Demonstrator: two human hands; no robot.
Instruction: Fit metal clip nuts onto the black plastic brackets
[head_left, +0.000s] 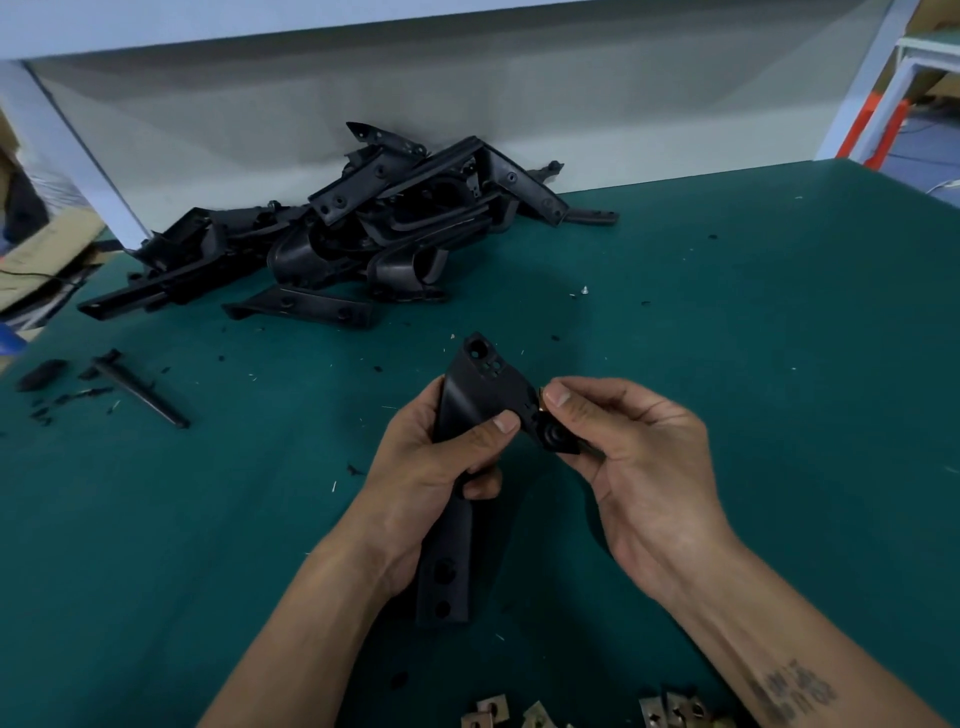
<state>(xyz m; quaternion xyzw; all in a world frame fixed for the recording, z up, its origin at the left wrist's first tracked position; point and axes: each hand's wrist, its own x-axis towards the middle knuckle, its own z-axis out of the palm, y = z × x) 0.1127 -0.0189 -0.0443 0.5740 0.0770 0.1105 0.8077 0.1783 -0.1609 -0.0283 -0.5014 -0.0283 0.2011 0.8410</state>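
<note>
A long black plastic bracket (470, 395) is held upright above the green table, its holed lower end (444, 587) pointing toward me. My left hand (441, 462) grips the bracket's middle, thumb across its front face. My right hand (628, 441) pinches a small brass-coloured clip nut (540, 402) between thumb and fingers, against the bracket's right-hand tab. Most of the nut is hidden by my thumb. Several loose metal clip nuts (493, 712) lie at the near edge of the table, with more clip nuts (675, 709) to their right.
A pile of black plastic brackets (363, 223) lies at the back left against a grey wall panel. A thin black part (140, 389) and scraps sit at the left. A small screw (584, 291) lies mid-table. The green mat (753, 312) stretches right.
</note>
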